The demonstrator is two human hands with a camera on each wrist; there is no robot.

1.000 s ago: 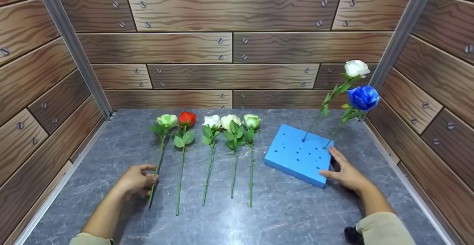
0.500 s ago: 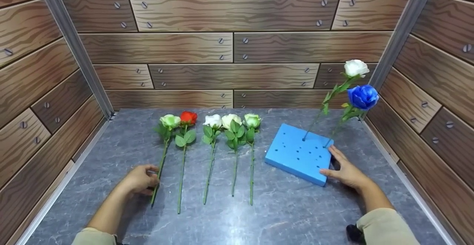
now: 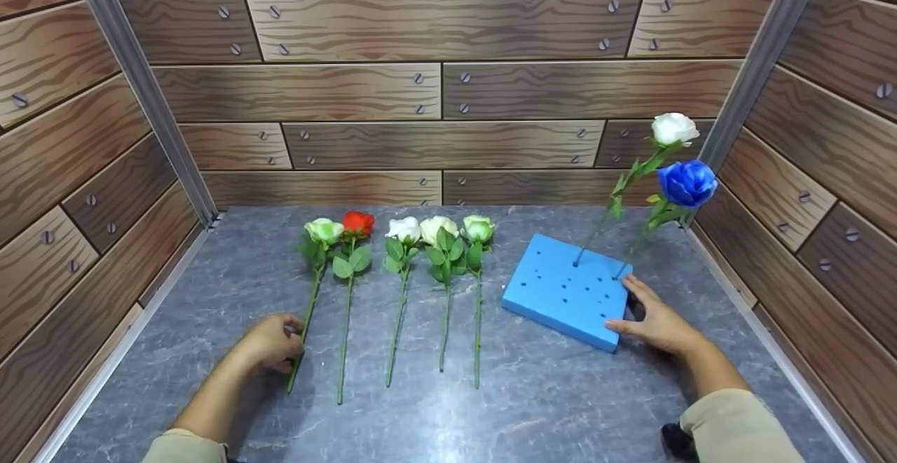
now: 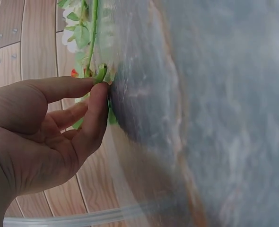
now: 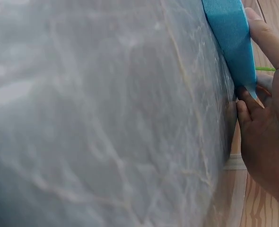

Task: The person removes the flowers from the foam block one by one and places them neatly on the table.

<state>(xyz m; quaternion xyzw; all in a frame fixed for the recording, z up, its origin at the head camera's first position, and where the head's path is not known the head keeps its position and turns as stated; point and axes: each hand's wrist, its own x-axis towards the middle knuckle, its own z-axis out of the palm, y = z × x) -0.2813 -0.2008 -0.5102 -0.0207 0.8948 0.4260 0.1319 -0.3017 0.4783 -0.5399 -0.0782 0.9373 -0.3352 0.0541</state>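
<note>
My left hand (image 3: 270,344) pinches the lower stem of the leftmost rose (image 3: 324,230), a pale green and white one, between thumb and fingers. In the left wrist view the cut end of the green stem (image 4: 101,73) pokes out at the fingertips, close by the tabletop. My right hand (image 3: 657,324) grips the near right corner of a blue foam block (image 3: 543,293) full of small holes, thumb on one side and fingers along the other. A white rose (image 3: 674,129) and a blue rose (image 3: 687,183) stand in the block, leaning right.
To the right of the pinched stem lie a red rose (image 3: 358,223), a white rose (image 3: 404,229), a cream rose (image 3: 439,230) and a pale green rose (image 3: 478,228), stems toward me. Wood-patterned walls (image 3: 448,92) enclose the grey marbled table (image 3: 560,400).
My left hand has shifted slightly right with the pale green and white rose, whose bloom has swung nearer the red one. The right hand and foam block have stayed in place.
</note>
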